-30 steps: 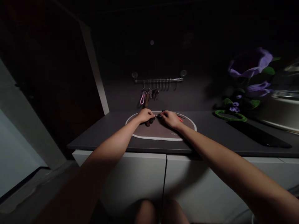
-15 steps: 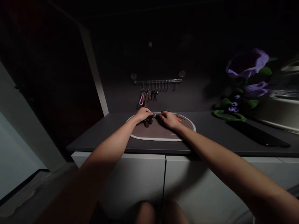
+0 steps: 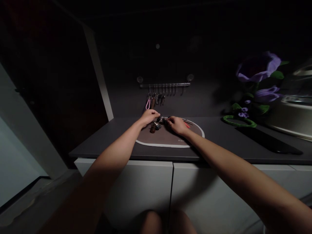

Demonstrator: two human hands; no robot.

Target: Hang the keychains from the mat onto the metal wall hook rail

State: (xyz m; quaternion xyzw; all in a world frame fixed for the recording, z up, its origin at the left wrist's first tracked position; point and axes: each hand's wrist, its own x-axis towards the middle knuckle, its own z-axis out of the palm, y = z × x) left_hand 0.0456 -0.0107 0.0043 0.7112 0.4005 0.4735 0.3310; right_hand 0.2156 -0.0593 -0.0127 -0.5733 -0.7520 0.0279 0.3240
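My left hand [image 3: 148, 117] is over the left part of the brown oval mat [image 3: 165, 139], thumb and fingers pinched on a small dark key ring [image 3: 159, 119]. Just right of it, my right hand [image 3: 177, 124] is closed on the dark end of the same small cluster, mostly hidden by its fingers. Below my left hand, a brown key fob [image 3: 152, 129] and other small dark pieces lie on the mat. Past my right hand's knuckles shows a red item [image 3: 187, 124] with thin dark pieces beside it.
A clear hook rail [image 3: 165, 85] on the back wall carries several keys and a pink loop [image 3: 148, 104]. To the right are a purple flower decoration [image 3: 259, 68], a black flat slab [image 3: 269, 139] and a pale rounded appliance [image 3: 290, 117]. White cabinet doors [image 3: 143, 182] are below.
My left hand has lifted slightly, raising the key ring a little. The brown fob below has shifted and more of it shows. My right hand stays about where it was.
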